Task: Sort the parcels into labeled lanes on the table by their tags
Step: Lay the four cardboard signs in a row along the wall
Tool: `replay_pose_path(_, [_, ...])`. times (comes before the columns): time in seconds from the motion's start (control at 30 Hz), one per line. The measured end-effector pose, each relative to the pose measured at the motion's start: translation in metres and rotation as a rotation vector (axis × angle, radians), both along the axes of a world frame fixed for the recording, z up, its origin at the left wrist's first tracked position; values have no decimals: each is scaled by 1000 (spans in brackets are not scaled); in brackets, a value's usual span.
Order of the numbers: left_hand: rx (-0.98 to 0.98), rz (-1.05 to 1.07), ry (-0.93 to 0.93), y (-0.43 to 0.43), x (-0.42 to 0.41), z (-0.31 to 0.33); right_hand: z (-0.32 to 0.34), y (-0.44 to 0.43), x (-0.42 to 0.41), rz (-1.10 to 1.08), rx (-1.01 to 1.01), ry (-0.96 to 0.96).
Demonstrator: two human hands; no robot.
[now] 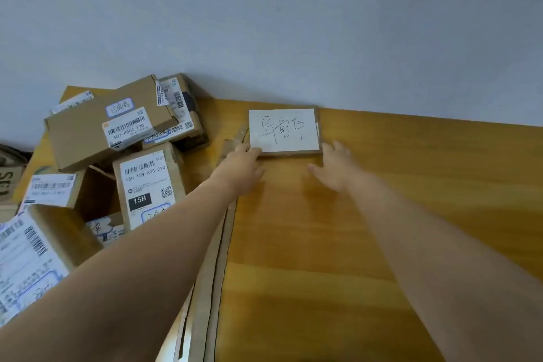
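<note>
A lane label (283,130), white paper with handwritten characters on a cardboard backing, lies flat at the far edge of the wooden table (411,185) by the wall. My left hand (242,167) touches the label's lower left corner with its fingertips. My right hand (335,164) rests flat on the table with fingers spread, just off the label's lower right corner. Several cardboard parcels with printed shipping tags are heaped at the left, among them a long flat box (108,126) and an upright box marked 15H (148,185).
A strip of cardboard (219,258) runs from the label toward me, dividing the parcel heap from the bare wood on the right. A grey wall (293,23) rises behind the table. More boxes (32,256) lie at the near left.
</note>
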State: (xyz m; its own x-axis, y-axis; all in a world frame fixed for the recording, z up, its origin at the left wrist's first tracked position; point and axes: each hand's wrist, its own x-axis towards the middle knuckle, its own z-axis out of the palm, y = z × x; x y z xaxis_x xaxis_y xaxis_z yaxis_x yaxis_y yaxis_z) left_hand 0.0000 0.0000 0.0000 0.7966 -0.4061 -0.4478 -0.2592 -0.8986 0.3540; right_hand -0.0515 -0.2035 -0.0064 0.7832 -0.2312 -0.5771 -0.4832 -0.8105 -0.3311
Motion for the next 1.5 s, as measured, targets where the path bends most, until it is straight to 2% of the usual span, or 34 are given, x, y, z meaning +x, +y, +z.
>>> replay_pose_path(0.07, [-4,33,18,-5,11,-6,-7,-3,13,-67,49,-34])
replay_pose_path(0.27, [5,156,-15,-16,35,-23,-21,3,47,-451,246,-239])
replay_pose_path(0.43, [4,158,-37,-17,34,-23,-22,14,50,-724,454,-258])
replay_pose_path(0.53, [47,115,-25,-22,32,-15,-20,13,47,-803,533,-283])
replay_pose_path(0.67, [-30,72,75,-22,24,2,-5,9,35,-837,567,-326])
replay_pose_path(0.73, [-81,80,54,-21,16,13,7,4,24,-851,559,-373])
replay_pose_path(0.83, [-215,201,3,-18,0,28,26,-7,3,-853,541,-451])
replay_pose_path(0.93, [-388,343,38,-15,-20,40,44,-14,-22,-833,566,-496])
replay_pose_path(1.17, [-772,665,379,2,-78,64,63,4,-86,-708,762,-450])
replay_pose_path(1.27, [-993,795,537,8,-103,76,64,14,-113,-692,830,-412])
replay_pose_path(1.33, [-1082,835,532,12,-120,80,64,19,-127,-692,872,-401])
replay_pose_path(1.5, [-1115,902,403,18,-151,74,61,25,-151,-734,907,-397])
